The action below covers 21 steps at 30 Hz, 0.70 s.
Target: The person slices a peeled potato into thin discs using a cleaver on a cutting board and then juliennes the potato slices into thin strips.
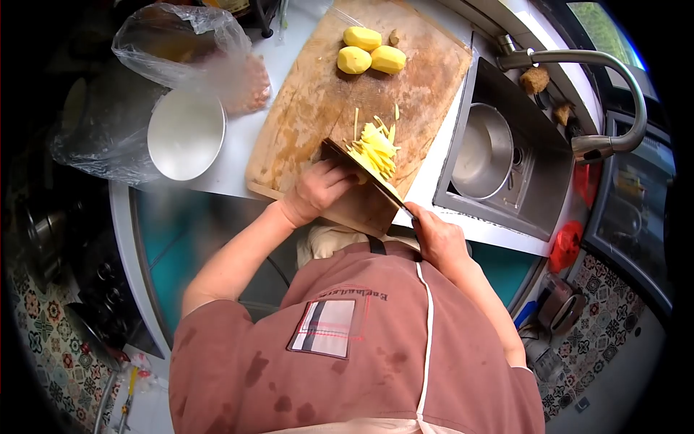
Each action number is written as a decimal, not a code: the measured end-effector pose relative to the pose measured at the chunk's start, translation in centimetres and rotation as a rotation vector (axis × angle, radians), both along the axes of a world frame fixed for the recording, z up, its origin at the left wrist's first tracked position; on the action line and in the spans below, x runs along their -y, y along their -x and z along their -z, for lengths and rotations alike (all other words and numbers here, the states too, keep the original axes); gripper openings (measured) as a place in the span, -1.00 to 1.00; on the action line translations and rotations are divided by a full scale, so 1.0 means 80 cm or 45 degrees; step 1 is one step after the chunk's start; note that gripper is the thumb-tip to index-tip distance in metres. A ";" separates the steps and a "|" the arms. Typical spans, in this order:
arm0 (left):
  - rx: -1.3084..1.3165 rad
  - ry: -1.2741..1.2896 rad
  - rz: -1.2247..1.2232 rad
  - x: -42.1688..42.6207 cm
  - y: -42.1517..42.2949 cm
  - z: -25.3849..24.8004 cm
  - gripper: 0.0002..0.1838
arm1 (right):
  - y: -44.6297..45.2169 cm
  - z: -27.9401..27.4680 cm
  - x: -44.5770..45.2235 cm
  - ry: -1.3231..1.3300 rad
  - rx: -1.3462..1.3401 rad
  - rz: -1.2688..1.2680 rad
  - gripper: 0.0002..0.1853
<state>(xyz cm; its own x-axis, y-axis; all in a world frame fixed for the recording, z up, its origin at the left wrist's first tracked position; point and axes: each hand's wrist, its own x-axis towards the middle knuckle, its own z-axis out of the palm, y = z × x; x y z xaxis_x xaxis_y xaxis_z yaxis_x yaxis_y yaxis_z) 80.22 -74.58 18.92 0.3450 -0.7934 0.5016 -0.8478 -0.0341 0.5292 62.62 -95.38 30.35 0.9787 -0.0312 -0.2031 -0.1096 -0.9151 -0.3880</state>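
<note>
On the wooden cutting board [300, 108] lies a small pile of yellow potato strips [376, 148]. My right hand [439, 235] is wrapped round the handle of a knife [372, 177], whose blade slants across the near part of the board, beside the strips. Bent fingers of my left hand [318, 189] press down against the near side of the blade; what lies under them is mostly hidden. Three peeled potatoes [361, 49] rest together at the far end of the board, with a small brownish piece [394, 37] beside them.
A white bowl [186, 134] and clear plastic bags [163, 43] are left of the board. To the right, a metal basin [482, 152] sits in the sink [531, 215], under a curved faucet [618, 61]. A red bag [566, 246] hangs near the sink's right corner.
</note>
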 end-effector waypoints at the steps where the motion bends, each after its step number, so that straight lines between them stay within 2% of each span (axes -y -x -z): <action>1: -0.006 -0.026 0.003 -0.001 -0.001 -0.001 -0.70 | -0.001 -0.002 0.002 -0.026 -0.003 0.004 -0.61; 4: -0.002 0.030 -0.015 0.000 0.001 -0.001 -0.72 | -0.004 -0.042 0.002 -0.055 -0.045 0.003 -0.62; 8: -0.019 0.028 -0.015 0.001 -0.001 -0.006 -0.74 | -0.002 0.000 0.000 -0.088 -0.003 0.034 -0.62; 12: -0.008 0.017 -0.012 -0.002 0.000 -0.007 -0.73 | -0.012 -0.047 0.000 -0.119 -0.077 0.029 -0.64; 16: -0.059 -0.045 0.027 -0.003 -0.001 -0.010 -0.71 | -0.006 -0.004 -0.001 -0.124 -0.118 0.063 -0.62; 21: 0.023 -0.008 -0.030 -0.010 0.001 -0.013 -0.73 | -0.013 -0.007 -0.004 -0.174 -0.057 0.091 -0.60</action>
